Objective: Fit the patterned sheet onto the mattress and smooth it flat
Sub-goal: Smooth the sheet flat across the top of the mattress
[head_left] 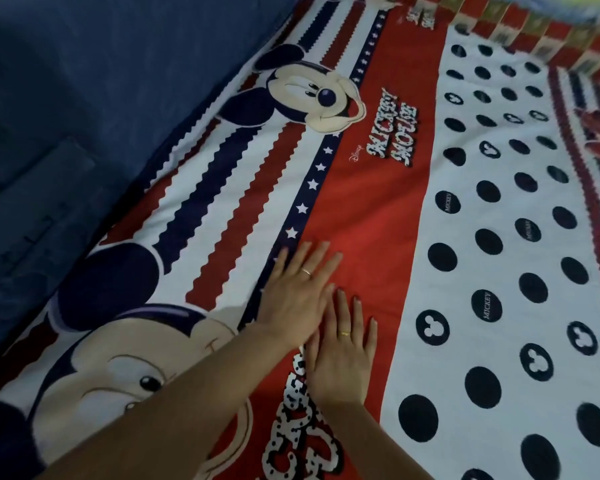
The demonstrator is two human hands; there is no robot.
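The patterned sheet [371,188] covers the mattress: a red band down the middle, cartoon mouse heads with red and navy zigzag stripes on the left, black dots on white on the right. My left hand [297,289] lies flat on the red band beside the starred navy stripe, fingers straight, a ring on one finger. My right hand [343,351] lies flat just below and to the right of it, fingers straight, also ringed, its fingertips touching the left hand's edge. Both palms press the fabric. The mattress itself is hidden under the sheet.
A blue wall or headboard [66,116] runs along the sheet's left edge. At the far top right the sheet's bordered end [541,32] meets a blurred bright object. The dotted part shows faint creases.
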